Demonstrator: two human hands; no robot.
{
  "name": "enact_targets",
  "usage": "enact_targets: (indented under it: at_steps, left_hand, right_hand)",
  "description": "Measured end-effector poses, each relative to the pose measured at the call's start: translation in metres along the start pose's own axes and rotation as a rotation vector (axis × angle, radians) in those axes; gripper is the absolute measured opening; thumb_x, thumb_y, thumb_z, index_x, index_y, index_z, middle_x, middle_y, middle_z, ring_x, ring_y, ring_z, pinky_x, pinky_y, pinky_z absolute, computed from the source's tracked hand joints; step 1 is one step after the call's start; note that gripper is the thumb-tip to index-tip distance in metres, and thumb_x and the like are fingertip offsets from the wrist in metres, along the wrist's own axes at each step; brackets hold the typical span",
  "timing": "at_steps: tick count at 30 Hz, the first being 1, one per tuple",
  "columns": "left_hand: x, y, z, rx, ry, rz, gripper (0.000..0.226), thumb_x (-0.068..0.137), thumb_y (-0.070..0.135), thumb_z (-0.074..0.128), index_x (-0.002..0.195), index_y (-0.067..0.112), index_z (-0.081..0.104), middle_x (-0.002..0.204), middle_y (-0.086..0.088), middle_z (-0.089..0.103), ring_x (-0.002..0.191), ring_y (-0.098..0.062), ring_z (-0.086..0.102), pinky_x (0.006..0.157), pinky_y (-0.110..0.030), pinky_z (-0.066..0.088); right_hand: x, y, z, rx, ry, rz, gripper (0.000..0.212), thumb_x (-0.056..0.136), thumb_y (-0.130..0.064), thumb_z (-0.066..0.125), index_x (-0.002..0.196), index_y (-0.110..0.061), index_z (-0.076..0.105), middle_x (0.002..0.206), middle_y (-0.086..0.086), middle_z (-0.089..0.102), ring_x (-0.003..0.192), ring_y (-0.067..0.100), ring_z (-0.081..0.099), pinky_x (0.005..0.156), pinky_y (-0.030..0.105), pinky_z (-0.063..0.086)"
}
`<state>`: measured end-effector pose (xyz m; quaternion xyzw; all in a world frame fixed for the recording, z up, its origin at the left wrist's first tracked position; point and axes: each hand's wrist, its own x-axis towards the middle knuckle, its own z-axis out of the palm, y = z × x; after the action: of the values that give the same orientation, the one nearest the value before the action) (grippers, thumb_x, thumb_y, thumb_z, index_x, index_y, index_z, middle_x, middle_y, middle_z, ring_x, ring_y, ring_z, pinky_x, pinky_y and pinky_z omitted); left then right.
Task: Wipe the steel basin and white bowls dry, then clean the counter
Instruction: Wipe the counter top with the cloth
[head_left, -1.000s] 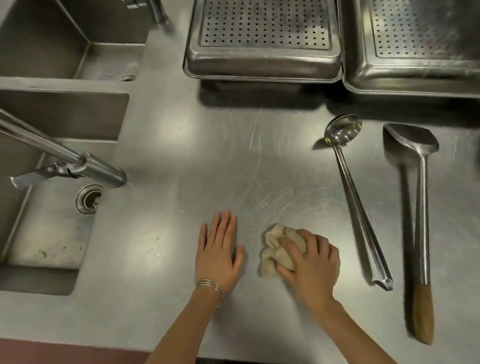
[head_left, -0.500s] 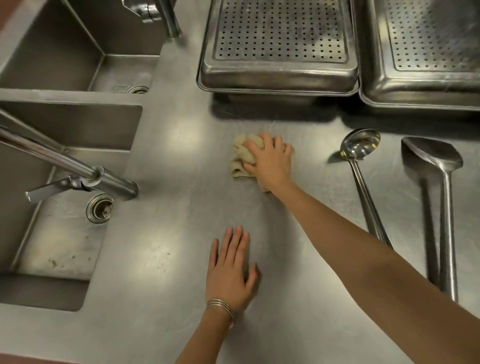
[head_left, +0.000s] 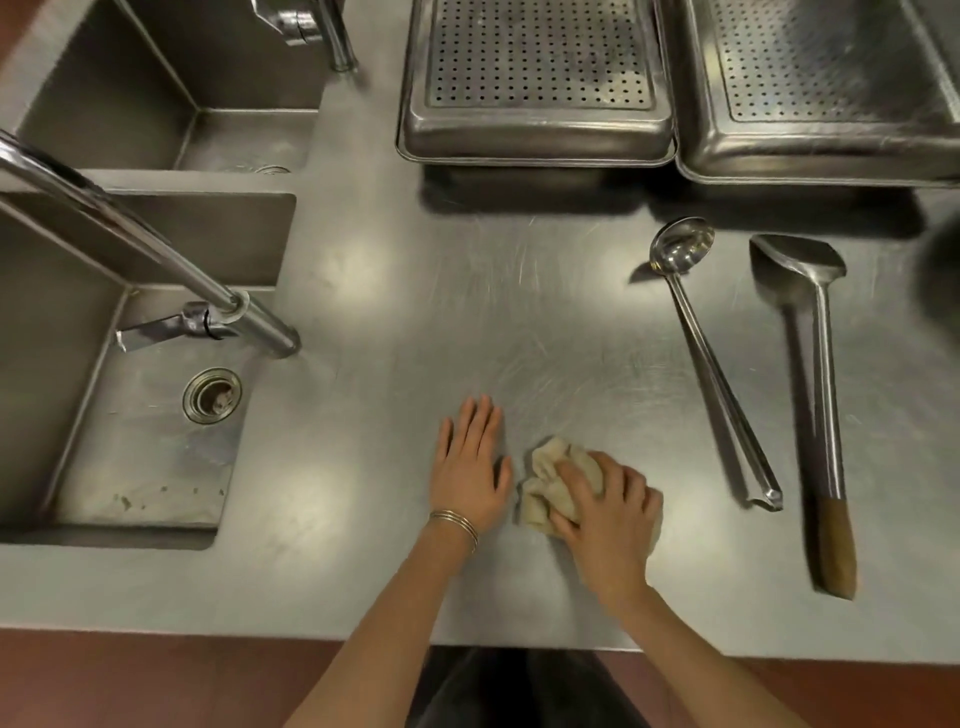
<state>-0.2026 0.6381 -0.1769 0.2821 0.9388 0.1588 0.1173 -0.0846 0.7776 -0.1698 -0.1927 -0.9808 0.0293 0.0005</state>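
A single head-worn wide-angle view looks steeply down from above the counter (head_left: 519, 338), close over its near edge, facing away from the person's body. Straight lines bow toward the frame edges. The sinks (head_left: 130, 441) fill the 9 to 10 o'clock side, the perforated trays (head_left: 535, 130) sit at 12 to 1 o'clock, and the floor strip crosses 6 o'clock. No second view overlaps it.
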Motion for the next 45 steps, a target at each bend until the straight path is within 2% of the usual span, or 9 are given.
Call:
enact_targets:
  at_steps: [6, 10, 15, 24, 26, 30, 34, 41, 45]
  left_hand:
    - [-0.081, -0.040, -0.017, 0.020, 0.117, -0.167, 0.060, 0.088, 0.032, 0.033, 0.145, 0.015, 0.027, 0.153, -0.002, 0.023, 0.143, -0.014, 0.007, 0.116, -0.039, 0.001]
    - [-0.128, -0.092, -0.032, 0.090, 0.194, -0.452, 0.065, 0.087, 0.039, 0.026, 0.144, 0.008, 0.029, 0.152, -0.009, 0.024, 0.142, -0.022, 0.012, 0.115, -0.044, 0.006]
    - [-0.153, -0.129, -0.031, 0.051, 0.201, -0.520, 0.065, 0.090, 0.040, 0.024, 0.142, 0.003, 0.029, 0.151, -0.014, 0.025, 0.141, -0.025, 0.016, 0.113, -0.048, 0.020]
    - [-0.147, -0.122, -0.026, 0.058, 0.216, -0.553, 0.063, 0.086, 0.031, 0.026, 0.136, -0.006, 0.036, 0.146, -0.023, 0.032, 0.138, -0.036, 0.023, 0.110, -0.056, 0.022]
    - [-0.139, -0.113, -0.031, 0.056, 0.179, -0.487, 0.063, 0.087, 0.033, 0.026, 0.137, -0.004, 0.036, 0.147, -0.021, 0.032, 0.139, -0.033, 0.021, 0.112, -0.053, 0.016]
    - [-0.103, -0.077, -0.029, 0.041, 0.109, -0.169, 0.059, 0.090, 0.036, 0.027, 0.142, 0.008, 0.032, 0.151, -0.007, 0.027, 0.141, -0.018, 0.013, 0.115, -0.040, 0.004]
    - [-0.061, -0.038, -0.019, 0.038, 0.054, -0.043, 0.059, 0.090, 0.037, 0.029, 0.144, 0.014, 0.027, 0.152, -0.001, 0.021, 0.142, -0.016, 0.010, 0.115, -0.041, 0.003]
    - [-0.050, -0.028, 0.003, 0.085, -0.017, -0.013, 0.060, 0.091, 0.038, 0.028, 0.146, 0.013, 0.025, 0.154, -0.005, 0.020, 0.143, -0.020, 0.009, 0.113, -0.048, 0.008]
    - [-0.049, -0.023, -0.001, 0.086, -0.020, -0.021, 0.060, 0.089, 0.036, 0.028, 0.144, 0.011, 0.029, 0.153, -0.007, 0.024, 0.142, -0.021, 0.012, 0.113, -0.048, 0.006]
  right_hand:
    - [0.013, -0.035, 0.002, 0.094, 0.124, -0.065, 0.047, 0.072, -0.054, 0.049, 0.113, -0.031, 0.050, 0.113, 0.012, 0.055, 0.092, 0.032, 0.042, 0.071, 0.045, 0.038]
    - [0.113, -0.104, 0.004, 0.120, 0.144, -0.145, 0.050, 0.061, -0.047, 0.077, 0.103, -0.027, 0.061, 0.104, 0.013, 0.060, 0.086, 0.032, 0.049, 0.070, 0.044, 0.041]
    - [0.121, -0.194, 0.006, 0.040, 0.085, -0.271, 0.048, 0.063, -0.057, 0.069, 0.104, -0.035, 0.060, 0.111, 0.005, 0.058, 0.089, 0.028, 0.048, 0.072, 0.041, 0.042]
    - [0.008, -0.071, 0.016, 0.104, 0.119, -0.913, 0.052, 0.068, -0.063, 0.048, 0.116, -0.042, 0.047, 0.123, 0.000, 0.044, 0.097, 0.027, 0.043, 0.079, 0.038, 0.030]
    - [0.031, -0.032, 0.011, 0.094, 0.155, -0.856, 0.052, 0.070, -0.064, 0.048, 0.117, -0.042, 0.048, 0.123, 0.000, 0.045, 0.096, 0.028, 0.045, 0.077, 0.037, 0.032]
    - [0.091, -0.008, -0.001, -0.010, 0.136, -0.372, 0.050, 0.071, -0.062, 0.042, 0.115, -0.039, 0.051, 0.118, 0.002, 0.048, 0.089, 0.032, 0.051, 0.074, 0.039, 0.036]
    - [0.067, -0.028, -0.003, 0.008, 0.131, -0.021, 0.049, 0.073, -0.057, 0.044, 0.114, -0.034, 0.053, 0.119, 0.007, 0.053, 0.093, 0.031, 0.043, 0.073, 0.041, 0.036]
    - [-0.042, 0.022, -0.001, -0.001, 0.138, -0.283, 0.048, 0.070, -0.061, 0.051, 0.113, -0.038, 0.050, 0.120, 0.000, 0.043, 0.090, 0.027, 0.044, 0.070, 0.039, 0.042]
    - [0.023, 0.007, -0.014, -0.023, 0.081, 0.007, 0.050, 0.066, -0.053, 0.064, 0.110, -0.034, 0.048, 0.113, 0.005, 0.052, 0.088, 0.032, 0.050, 0.069, 0.040, 0.042]
